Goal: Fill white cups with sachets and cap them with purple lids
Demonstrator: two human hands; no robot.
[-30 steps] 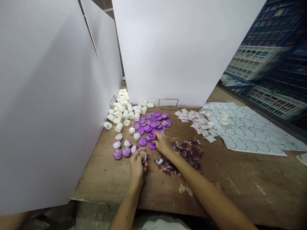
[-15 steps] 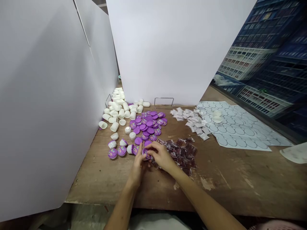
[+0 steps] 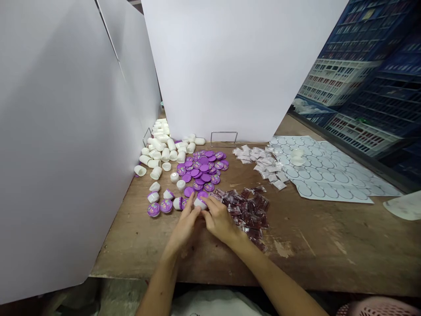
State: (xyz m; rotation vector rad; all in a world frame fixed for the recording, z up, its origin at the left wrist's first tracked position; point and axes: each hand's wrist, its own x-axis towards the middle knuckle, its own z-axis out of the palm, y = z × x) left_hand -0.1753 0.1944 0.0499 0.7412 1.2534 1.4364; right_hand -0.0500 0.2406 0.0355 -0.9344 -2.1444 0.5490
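Both hands meet around one white cup [image 3: 199, 202] with a purple lid at the front middle of the table. My left hand [image 3: 186, 223] holds it from the left, and my right hand [image 3: 219, 218] grips it from the right with bent fingers. Beyond them lies a pile of purple lids [image 3: 204, 168]. Just left of my left hand are several lidded cups [image 3: 166, 206], some tipped on their sides. Dark red sachets [image 3: 251, 215] are heaped right beside my right hand.
White cups [image 3: 157, 145] pile up at the back left, by a white panel. White sachets [image 3: 259, 159] lie at the back, left of sheets printed with ovals [image 3: 322, 171]. White boards [image 3: 230, 70] stand behind and left. Crates [image 3: 345, 74] are stacked at right.
The cup between my hands has turned: its purple printed lid faced up before, and now its white side shows. The fingers of my right hand have shifted around it.
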